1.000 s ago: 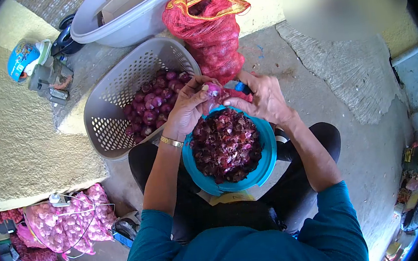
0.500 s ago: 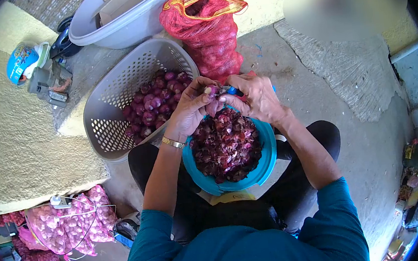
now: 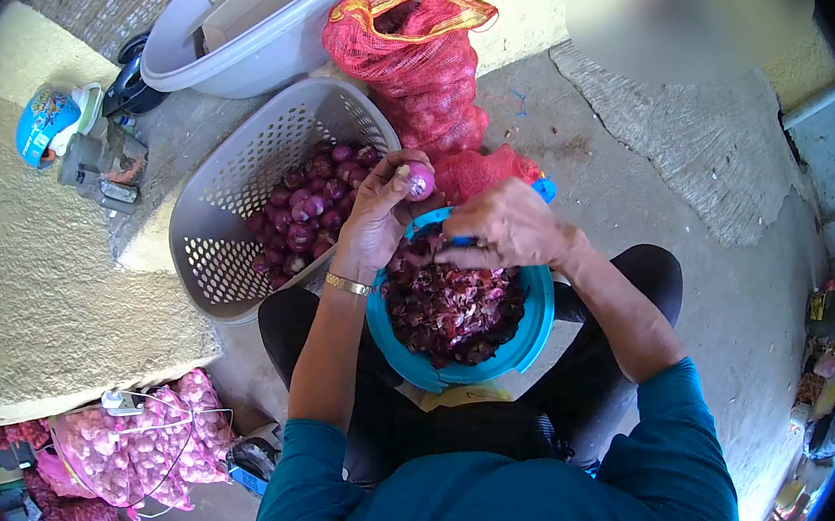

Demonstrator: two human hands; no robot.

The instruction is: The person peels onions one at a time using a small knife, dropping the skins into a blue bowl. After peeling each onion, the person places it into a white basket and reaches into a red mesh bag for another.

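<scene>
My left hand holds a small peeled pink shallot in its fingertips, above the far rim of a blue bowl in my lap. The bowl is filled with dark red shallot skins. My right hand is lowered over the skins and grips a small knife with a blue handle, mostly hidden by the fingers. To the left stands a grey perforated basket with peeled purple shallots in it.
A red mesh sack of shallots stands behind the bowl, beside a grey tub. Pink mesh bags of shallots lie at lower left. A blue-capped bottle and tools rest on the ledge. A blurred person sits at upper right.
My hands have come apart: the right hand dropped down over the skins in the bowl, while the left hand lifted the peeled shallot slightly toward the basket.
</scene>
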